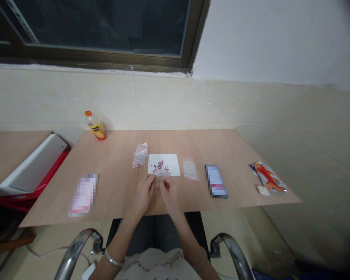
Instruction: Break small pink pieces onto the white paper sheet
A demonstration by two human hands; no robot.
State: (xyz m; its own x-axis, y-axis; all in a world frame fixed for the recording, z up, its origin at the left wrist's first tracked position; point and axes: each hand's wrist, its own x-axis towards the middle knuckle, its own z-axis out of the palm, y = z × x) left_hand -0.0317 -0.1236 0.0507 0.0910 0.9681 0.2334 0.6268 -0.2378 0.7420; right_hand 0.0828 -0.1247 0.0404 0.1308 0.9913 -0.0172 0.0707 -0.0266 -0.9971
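Pinching what looks like a small clear bag (159, 179) between them, the fingers of the left hand (145, 191) and right hand (169, 191) are drawn narrow at the near edge of a white sheet (171, 163), where small pink and dark pieces (160, 165) lie scattered. Just beside the sheet sit overlapping bags (140, 154) on its left and flat clear bags (190, 169) on its right — then a phone (216, 181), with a colourful packet (269, 177) well apart, all on the wooden table (116, 194).
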